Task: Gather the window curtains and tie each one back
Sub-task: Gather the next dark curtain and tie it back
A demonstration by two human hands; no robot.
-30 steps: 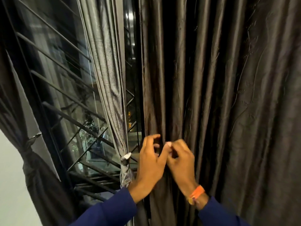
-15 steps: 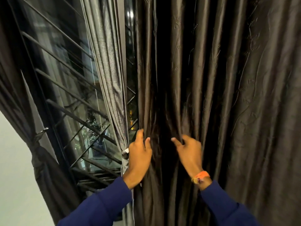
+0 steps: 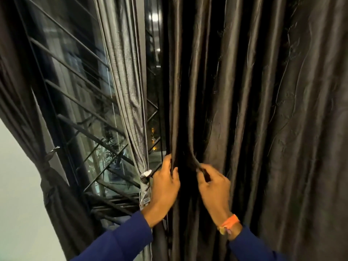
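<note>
Two hands are on the big dark brown curtain [image 3: 263,110], which hangs loose and untied over the right half of your view. Your left hand [image 3: 164,182] grips the curtain's left edge, thumb up along the outer fold and fingers curled round it from behind. Your right hand [image 3: 213,183] pinches one narrow pleat just beside it, and that pleat bends toward the pinch from higher up. Half a second ago your right hand lay on the fabric with thumb and forefinger spread; now they have closed on the pleat. A second ago both hands met fingertip to fingertip at the middle of the folds; now they sit apart with a dark gap of cloth between them, and the left one has moved to the edge.

Left of your left hand, the grey curtain [image 3: 124,81] is already gathered and tied with a knot [image 3: 146,177] just beside your knuckles. At the far left another dark curtain [image 3: 54,187] is tied back too, against the pale wall [image 3: 17,185]. Between them shows the window grille [image 3: 79,102] with its slanted black bars. An orange wristband [image 3: 230,222] sits on your right wrist above the blue sleeve [image 3: 252,247]
</note>
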